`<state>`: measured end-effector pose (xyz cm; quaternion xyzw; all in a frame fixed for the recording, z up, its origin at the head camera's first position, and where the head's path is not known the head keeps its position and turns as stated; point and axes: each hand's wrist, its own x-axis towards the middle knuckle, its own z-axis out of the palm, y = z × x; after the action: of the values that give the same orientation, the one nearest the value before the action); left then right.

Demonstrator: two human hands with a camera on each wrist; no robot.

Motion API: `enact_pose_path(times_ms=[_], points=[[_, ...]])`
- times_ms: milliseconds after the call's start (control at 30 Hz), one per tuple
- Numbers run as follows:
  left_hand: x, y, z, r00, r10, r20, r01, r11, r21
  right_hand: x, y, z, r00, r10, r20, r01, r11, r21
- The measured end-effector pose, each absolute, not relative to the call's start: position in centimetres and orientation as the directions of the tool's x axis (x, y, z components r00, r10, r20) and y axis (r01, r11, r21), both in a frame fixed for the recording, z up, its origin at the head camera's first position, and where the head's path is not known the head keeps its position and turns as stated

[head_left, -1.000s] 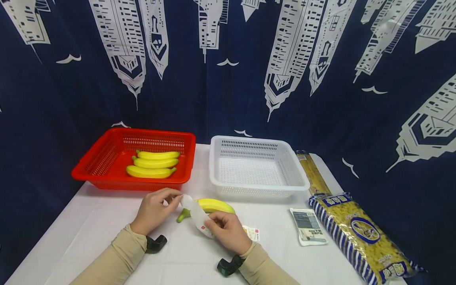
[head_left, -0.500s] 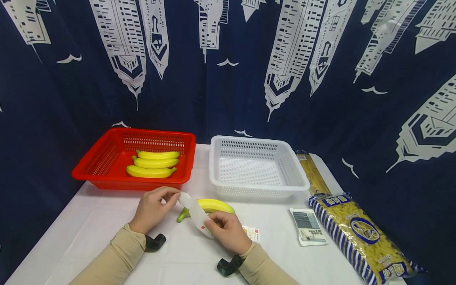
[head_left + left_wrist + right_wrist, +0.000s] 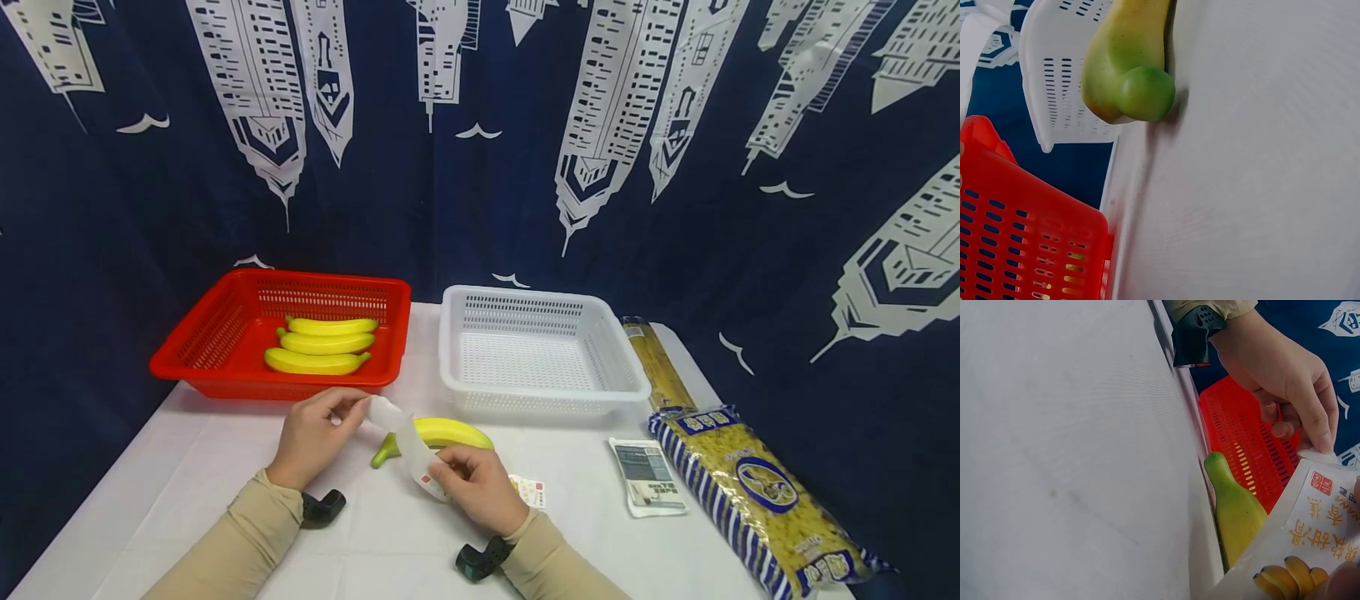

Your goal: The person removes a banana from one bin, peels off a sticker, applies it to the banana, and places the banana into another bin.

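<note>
Between my two hands stretches a white paper label (image 3: pixel 409 446) in the head view. My left hand (image 3: pixel 311 437) pinches its far left end, and my right hand (image 3: pixel 482 487) grips the near end between thumb and fingers. Printed bananas and orange lettering show on the label (image 3: pixel 1325 515) in the right wrist view. Just behind the label, a single yellow banana (image 3: pixel 453 432) with a green stem lies on the table, untouched. Its green stem end (image 3: pixel 1147 94) fills the top of the left wrist view. A second small printed label (image 3: pixel 534 492) lies beside my right hand, partly hidden by it.
A red basket (image 3: pixel 195 385) with several bananas stands at the back left. Right of it is a white basket (image 3: pixel 543 400). Along the right edge lie a long pasta pack (image 3: pixel 660 367), a large striped pasta bag (image 3: pixel 757 492) and a small flat packet (image 3: pixel 648 477).
My left hand has moved slightly left and away from me, drawing the label's end along with it. My right hand has stayed in place.
</note>
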<state>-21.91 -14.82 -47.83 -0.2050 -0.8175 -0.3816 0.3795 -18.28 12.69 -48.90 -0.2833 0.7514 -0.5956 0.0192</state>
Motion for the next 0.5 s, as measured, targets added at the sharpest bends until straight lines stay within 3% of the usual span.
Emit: enact_pose_path(times_ms=[300,500], points=[[-22.04,-14.92,-47.79,-0.615,0.055,0.787,0.644,0.612,0.46,-18.36,12.79,-49.0,-0.834,-0.463,0.3,-0.411,0.158,-0.898],[-21.89,-14.82,-47.67,-0.62,0.057,0.783,0.648,0.601,0.469,-18.33,13.26,-49.06,-0.721,-0.619,0.31,-0.48,0.125,-0.868]])
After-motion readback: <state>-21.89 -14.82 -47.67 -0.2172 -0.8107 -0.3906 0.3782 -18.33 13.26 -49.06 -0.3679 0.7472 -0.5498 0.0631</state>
